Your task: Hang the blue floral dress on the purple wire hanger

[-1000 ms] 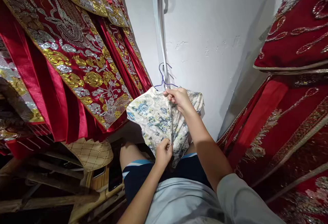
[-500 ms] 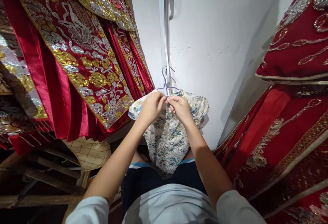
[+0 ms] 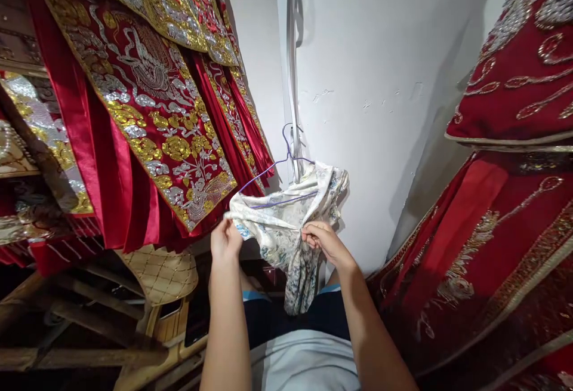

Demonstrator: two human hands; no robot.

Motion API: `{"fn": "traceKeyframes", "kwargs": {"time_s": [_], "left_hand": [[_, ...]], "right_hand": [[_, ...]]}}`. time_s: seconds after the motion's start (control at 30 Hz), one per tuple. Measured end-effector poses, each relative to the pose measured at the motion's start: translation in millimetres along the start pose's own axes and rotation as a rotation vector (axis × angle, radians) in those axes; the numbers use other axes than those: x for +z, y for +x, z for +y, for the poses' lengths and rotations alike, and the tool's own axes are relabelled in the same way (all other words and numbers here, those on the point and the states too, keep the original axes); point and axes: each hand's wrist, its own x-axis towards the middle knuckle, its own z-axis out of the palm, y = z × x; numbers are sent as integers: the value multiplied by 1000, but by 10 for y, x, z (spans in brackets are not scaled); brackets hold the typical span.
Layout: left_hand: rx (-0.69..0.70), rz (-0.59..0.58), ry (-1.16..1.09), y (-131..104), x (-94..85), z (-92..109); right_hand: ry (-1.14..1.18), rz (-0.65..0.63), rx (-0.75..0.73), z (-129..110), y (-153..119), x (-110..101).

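Observation:
A white garment with a blue floral pattern [image 3: 273,242] hangs on a thin purple hanger [image 3: 290,157] in front of the wall. Its neckline gapes, and the hanger's lower bar shows inside. My left hand [image 3: 226,237] is closed on the garment's left edge, near the sleeve. My right hand [image 3: 319,237] pinches the fabric at the front, near the middle of the neckline. Below that pinch the cloth falls in narrow folds.
Red embroidered garments with gold and silver work [image 3: 170,134] hang at the left, and more red ones [image 3: 474,218] at the right. A pale vertical strip [image 3: 289,51] runs down the white wall [image 3: 358,51]. Wooden furniture [image 3: 89,358] stands at the lower left.
My left hand has moved left and down to the garment's edge, and my right hand has gone lower. The neckline has opened, baring more of the hanger, and the lower cloth has bunched.

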Motion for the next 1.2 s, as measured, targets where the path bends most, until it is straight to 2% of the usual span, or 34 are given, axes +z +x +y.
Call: {"fn": "traceKeyframes", "kwargs": {"time_s": [0.07,0.17,0.27,0.33,0.43,0.5,0.6,0.7,0.77,0.83,0.93,1.03,1.1,1.2], "left_hand": [[-65,36,12,-129,-121,-276],[-200,75,89,-284,-181,-623],[-239,-11,179,-394,-175,-827],[-264,-79,242,-458,-153,-889],[-237,-204,265,-579,-65,-893],[-147,-351,293,-693,41,-853],[-6,-587,460,-876,225,-756],[109,-702,570,-983,339,-651],[220,-686,610,-989,351,-593],[298,-639,646,-965,329,-552],[227,-587,624,-926,275,-518],[67,-637,643,-918,187,-500],[-16,-765,705,-941,80,-489],[-183,-1035,849,-1015,-180,-462]], "right_hand": [[-53,-66,19,-60,-45,-74],[-149,-141,53,-98,-106,-207],[-269,-244,147,-21,-147,-371],[-385,-305,297,92,-150,-482],[-502,-261,470,280,-112,-596],[-494,-161,435,361,-72,-593],[-344,-64,278,373,-32,-439],[-20,-151,209,300,-39,-178],[149,-266,229,252,-57,-10],[220,-330,230,227,-72,129],[243,-341,151,214,-90,268],[255,-355,126,144,-136,292],[215,-385,127,24,-198,230],[8,-470,97,-260,-314,59]]}}
